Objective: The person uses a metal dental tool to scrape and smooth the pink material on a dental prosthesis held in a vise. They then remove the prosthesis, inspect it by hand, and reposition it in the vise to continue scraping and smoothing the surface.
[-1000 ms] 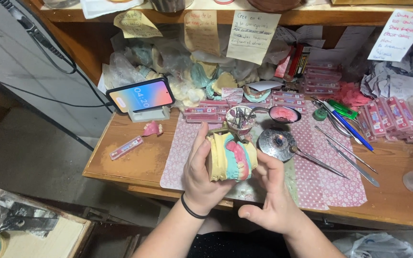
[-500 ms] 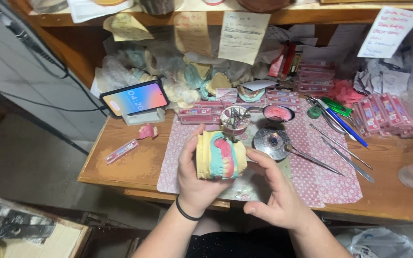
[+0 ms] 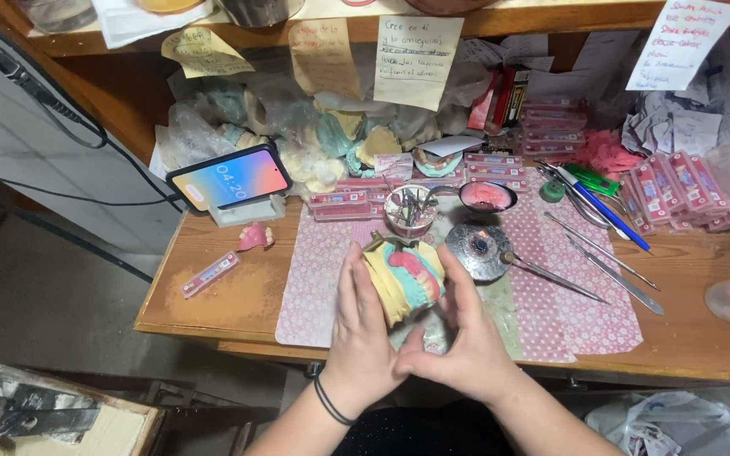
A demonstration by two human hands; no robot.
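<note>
Propped phone [image 3: 228, 180], pink patterned mat [image 3: 551, 295], metal tools [image 3: 601, 262], small pink boxes [image 3: 678, 190], paper notes [image 3: 416, 59]

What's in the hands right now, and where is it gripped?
Both hands, left and right, hold the dental model by its opposite sides.

Bare wood is lying open left of the patterned mat [image 3: 331, 279], only a small pink box [image 3: 209, 274] there. Cup of tools [image 3: 410, 209] and metal dish [image 3: 476, 250] are crowding just behind the hands; long instruments [image 3: 610, 270] are blocking the right.
</note>
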